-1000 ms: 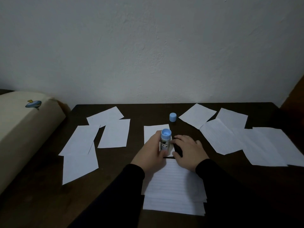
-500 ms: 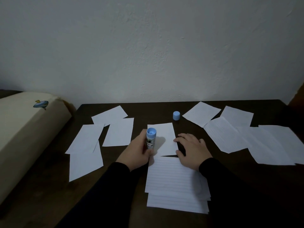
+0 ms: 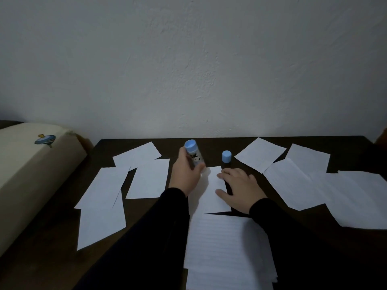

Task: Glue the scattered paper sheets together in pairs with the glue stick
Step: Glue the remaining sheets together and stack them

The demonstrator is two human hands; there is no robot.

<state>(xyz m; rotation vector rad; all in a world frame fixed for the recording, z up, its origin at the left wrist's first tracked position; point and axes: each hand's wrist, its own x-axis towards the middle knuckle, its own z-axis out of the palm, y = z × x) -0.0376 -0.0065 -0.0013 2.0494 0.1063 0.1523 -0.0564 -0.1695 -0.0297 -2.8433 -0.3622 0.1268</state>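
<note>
Glue stick (image 3: 193, 154) lifted farther since earlier, gripped by left hand (image 3: 187, 174), right hand (image 3: 238, 188) flat, fingers relaxed, on small sheet (image 3: 211, 195), cap (image 3: 226, 156) beyond

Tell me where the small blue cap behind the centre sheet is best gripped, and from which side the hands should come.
Probably the blue cap is best pinched across its round side wall, coming from above and the near side. It stands upright and alone on the dark table, with bare wood around it. The right hand, resting flat on the centre sheet just in front of it, is nearest; the left hand holds the glue stick.
</note>
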